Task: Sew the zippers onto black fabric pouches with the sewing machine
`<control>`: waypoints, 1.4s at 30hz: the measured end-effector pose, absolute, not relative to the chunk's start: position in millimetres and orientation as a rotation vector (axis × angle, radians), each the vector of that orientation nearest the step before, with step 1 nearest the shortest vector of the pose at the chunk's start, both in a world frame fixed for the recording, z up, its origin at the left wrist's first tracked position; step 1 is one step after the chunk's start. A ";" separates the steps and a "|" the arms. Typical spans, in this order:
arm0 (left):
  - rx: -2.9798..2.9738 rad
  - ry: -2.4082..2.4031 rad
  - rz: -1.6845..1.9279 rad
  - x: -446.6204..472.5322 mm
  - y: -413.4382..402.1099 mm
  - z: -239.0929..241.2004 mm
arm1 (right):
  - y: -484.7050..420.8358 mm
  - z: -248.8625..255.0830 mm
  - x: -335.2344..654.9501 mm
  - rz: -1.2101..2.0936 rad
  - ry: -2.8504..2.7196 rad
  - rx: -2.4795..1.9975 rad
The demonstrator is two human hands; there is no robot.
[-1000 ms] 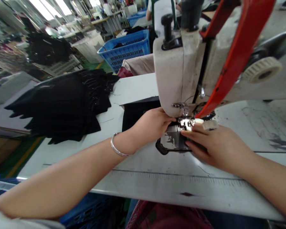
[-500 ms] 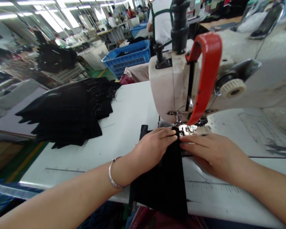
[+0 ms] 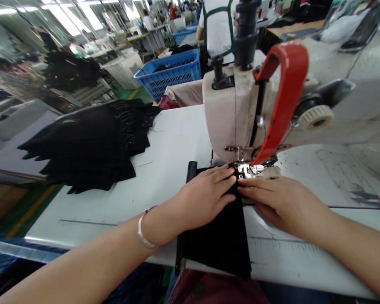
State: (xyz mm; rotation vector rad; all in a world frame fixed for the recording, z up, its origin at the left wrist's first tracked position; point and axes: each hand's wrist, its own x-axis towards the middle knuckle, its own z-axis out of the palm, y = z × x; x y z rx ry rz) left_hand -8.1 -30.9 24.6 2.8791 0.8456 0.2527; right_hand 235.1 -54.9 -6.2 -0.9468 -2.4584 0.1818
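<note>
A black fabric piece (image 3: 217, 245) lies on the sewing machine table, its far end at the presser foot (image 3: 243, 169) and its near end hanging over the front edge. My left hand (image 3: 205, 196) rests flat on the fabric, fingers spread, with the fingertips just left of the foot. Along the fabric's right edge, my right hand (image 3: 281, 202) has its fingers stretched out and close together, the tips touching near the foot. Its thumb is mostly hidden underneath. A dark strip (image 3: 191, 169) runs along the fabric's left side. The needle's tip is hard to make out.
The white sewing machine head (image 3: 221, 118) with a red curved guard (image 3: 291, 93) stands over the work. A stack of black fabric pieces (image 3: 85, 143) lies on the left. Small scissors (image 3: 370, 198) lie at right. Beyond are a blue crate (image 3: 171, 74) and a person (image 3: 218, 29).
The black fabric has shifted slightly away from me toward the machine, its near end now higher in view. My left fingers are spread wider. The camera view has shifted a little.
</note>
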 end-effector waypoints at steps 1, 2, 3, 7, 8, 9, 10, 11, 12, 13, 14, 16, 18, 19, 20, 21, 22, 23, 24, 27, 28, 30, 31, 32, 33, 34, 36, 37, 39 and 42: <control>2.869 0.853 0.183 -9.3 -44.6 31.8 | -53.6 -3.0 237.8 0.240 -2.457 -0.955; 2.850 0.829 0.118 -10.9 -60.0 38.2 | -53.1 0.7 240.9 0.299 -2.463 -0.960; 2.844 0.774 0.090 -13.0 -75.8 43.1 | -54.0 4.8 244.0 0.357 -2.478 -0.962; 2.784 0.710 0.287 -23.2 -119.6 41.5 | -74.8 19.5 250.1 0.508 -2.585 -0.954; 2.703 0.774 0.405 -25.5 -123.4 37.8 | -83.7 20.9 248.6 0.495 -2.590 -0.980; 2.593 0.860 0.511 -27.3 -124.7 34.3 | -93.1 20.9 245.7 0.464 -2.581 -1.020; 2.469 0.963 0.590 -28.9 -124.2 31.6 | -102.5 19.4 241.4 0.422 -2.563 -1.064; 2.353 1.066 0.644 -30.0 -122.8 30.1 | -111.4 16.9 236.2 0.375 -2.537 -1.101; 2.260 1.152 0.676 -30.9 -121.2 29.7 | -119.4 13.5 230.3 0.327 -2.509 -1.121; 2.198 1.213 0.696 -31.4 -119.8 30.4 | -126.4 9.7 224.3 0.280 -2.483 -1.121; 2.171 1.248 0.709 -31.7 -119.1 31.9 | -132.4 6.1 218.6 0.234 -2.465 -1.105; 2.181 1.245 0.729 -31.0 -120.4 35.6 | -142.2 0.1 209.3 0.130 -2.449 -1.025; 2.276 1.149 0.740 -28.8 -125.0 37.6 | -150.4 -3.6 204.1 0.073 -2.433 -0.938; 2.356 1.081 0.732 -27.0 -128.0 37.4 | -154.2 -4.9 203.0 0.071 -2.414 -0.910; 2.440 1.019 0.716 -25.0 -131.2 36.1 | -157.9 -6.2 202.7 0.077 -2.385 -0.897; 2.514 0.968 0.686 -22.6 -134.2 33.9 | -161.3 -7.8 202.9 0.086 -2.352 -0.900; 2.567 0.933 0.655 -20.2 -136.9 30.9 | -164.4 -9.7 203.4 0.094 -2.323 -0.915; 2.593 0.910 0.634 -17.7 -138.9 27.3 | -167.2 -12.1 204.0 0.098 -2.303 -0.929; 2.597 0.897 0.629 -15.5 -140.3 23.7 | -169.6 -14.8 204.5 0.099 -2.286 -0.939; 2.575 0.870 0.663 -10.6 -140.8 14.5 | -174.7 -22.2 205.1 0.112 -2.215 -0.951; 2.572 0.864 0.670 -9.8 -140.3 12.7 | -175.9 -23.7 204.8 0.121 -2.186 -0.951; 2.569 0.854 0.658 -9.2 -139.3 11.2 | -177.5 -24.8 204.2 0.126 -2.138 -0.945; 2.573 0.849 0.648 -9.3 -139.0 11.1 | -178.2 -24.6 204.0 0.124 -2.126 -0.941; 2.584 0.844 0.638 -9.6 -139.0 11.3 | -178.9 -24.3 203.9 0.123 -2.121 -0.937; 2.602 0.839 0.628 -10.0 -139.1 11.4 | -179.6 -24.1 204.1 0.120 -2.119 -0.930; 2.624 0.831 0.615 -10.6 -139.4 11.3 | -180.4 -24.1 204.4 0.114 -2.115 -0.921; 2.669 0.800 0.592 -12.0 -140.1 10.6 | -182.0 -25.3 205.8 0.103 -2.112 -0.900; 2.687 0.773 0.586 -12.7 -140.4 10.0 | -182.8 -26.3 206.7 0.092 -2.117 -0.889; 2.711 0.727 0.588 -13.7 -140.8 9.1 | -184.2 -28.6 208.7 0.062 -2.135 -0.882; 2.740 0.723 0.606 -13.7 -141.2 9.1 | -185.7 -30.9 212.1 0.038 -2.176 -0.877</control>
